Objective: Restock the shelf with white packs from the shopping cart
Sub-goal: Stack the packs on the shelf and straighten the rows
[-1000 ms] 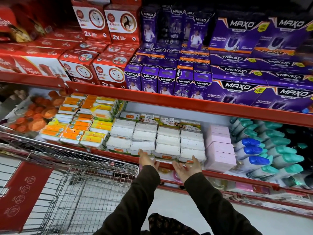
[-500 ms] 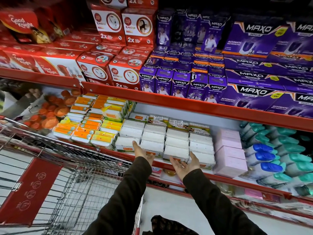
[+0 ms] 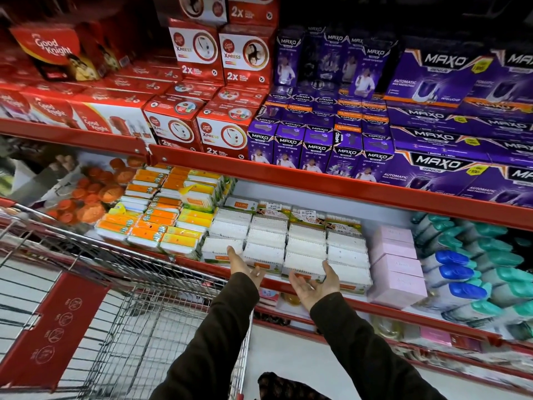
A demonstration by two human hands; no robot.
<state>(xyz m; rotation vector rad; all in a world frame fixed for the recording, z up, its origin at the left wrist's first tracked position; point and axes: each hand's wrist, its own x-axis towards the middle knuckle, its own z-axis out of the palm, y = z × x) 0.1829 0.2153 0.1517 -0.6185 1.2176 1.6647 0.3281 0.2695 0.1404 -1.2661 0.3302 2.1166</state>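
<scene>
1. Two dark sleeves [image 3: 219,339] reach forward from the bottom edge, over the right corner of the wire shopping cart [image 3: 121,321].
2. The left hand [image 3: 243,264] has its fingers spread flat and grips nothing; it lies at the front of the second column of white packs [image 3: 288,243].
3. The right hand [image 3: 315,284] is palm-up, fingers loosely splayed and empty, just before the front row.
4. The white packs stand in four stepped columns on the red shelf [image 3: 380,307], between orange packs [image 3: 150,226] and pink boxes [image 3: 395,264].
5. Teal and blue-capped bottles [image 3: 467,272] lie farther right.
6. Above, red boxes [image 3: 199,122] and purple Maxo boxes [image 3: 432,111] fill the upper shelf.
</scene>
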